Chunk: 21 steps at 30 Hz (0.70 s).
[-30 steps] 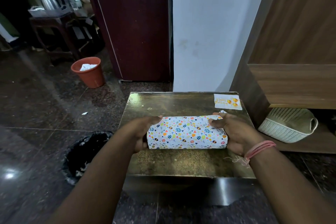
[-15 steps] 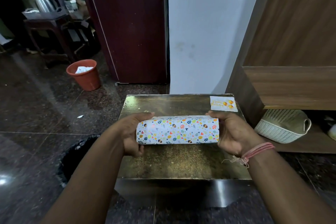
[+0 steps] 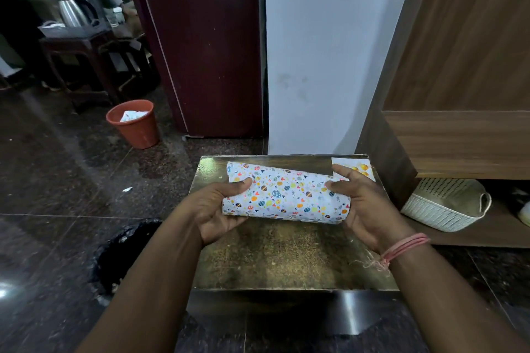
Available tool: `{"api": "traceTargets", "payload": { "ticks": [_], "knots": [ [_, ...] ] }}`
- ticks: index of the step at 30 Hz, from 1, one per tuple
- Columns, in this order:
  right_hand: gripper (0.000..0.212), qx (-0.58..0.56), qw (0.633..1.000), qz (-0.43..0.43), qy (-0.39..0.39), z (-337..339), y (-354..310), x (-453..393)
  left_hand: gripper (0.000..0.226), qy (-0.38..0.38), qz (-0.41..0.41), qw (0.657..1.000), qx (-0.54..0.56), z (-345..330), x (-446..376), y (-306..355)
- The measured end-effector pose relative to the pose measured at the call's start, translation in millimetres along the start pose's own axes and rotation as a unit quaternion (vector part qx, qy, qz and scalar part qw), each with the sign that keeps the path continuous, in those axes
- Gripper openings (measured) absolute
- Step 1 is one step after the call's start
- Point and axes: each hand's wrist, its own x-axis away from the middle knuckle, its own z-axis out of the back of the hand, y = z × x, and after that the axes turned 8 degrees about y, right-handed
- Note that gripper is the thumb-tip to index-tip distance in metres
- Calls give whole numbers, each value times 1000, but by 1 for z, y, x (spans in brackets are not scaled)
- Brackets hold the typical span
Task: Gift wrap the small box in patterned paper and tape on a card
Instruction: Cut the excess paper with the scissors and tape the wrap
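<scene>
The small box [image 3: 286, 195] is covered in white paper printed with colourful eggs and hearts. It is lifted above the gold table [image 3: 286, 261] and tilted up toward me. My left hand [image 3: 215, 209] grips its left end, thumb on top. My right hand [image 3: 364, 203] grips the right end with thumb and fingers. A white card [image 3: 358, 166] with orange balloons lies at the table's far right corner, partly hidden behind my right fingers. No tape is visible.
An orange bucket [image 3: 133, 123] stands on the dark floor at the left. A black bin [image 3: 120, 255] sits beside the table's left side. A white woven basket [image 3: 447, 203] rests on a low wooden shelf at the right. A white wall rises behind the table.
Both hands have lifted the wrapped box off the table and tipped it up, so its broad face now points at me. My right fingers now cover part of the card.
</scene>
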Motion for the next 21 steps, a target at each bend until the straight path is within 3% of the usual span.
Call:
{"api": "traceTargets", "payload": {
  "ticks": [6,11,15,17,21],
  "knots": [
    [86,43,994,97,-20,0,3,-4,75,-57,-121,989,-64,4,2,6],
    [88,32,990,127,-44,-2,0,-2,70,-59,-142,984,-94,5,6,6],
    [48,-32,995,91,-11,0,-7,-1,56,-5,-44,996,-75,9,2,6],
    [29,-7,994,108,20,2,-9,0,47,14,4,998,-59,12,-2,5],
    [30,30,994,99,-22,4,-9,0,33,24,76,995,-59,12,-4,4]
  ]
}}
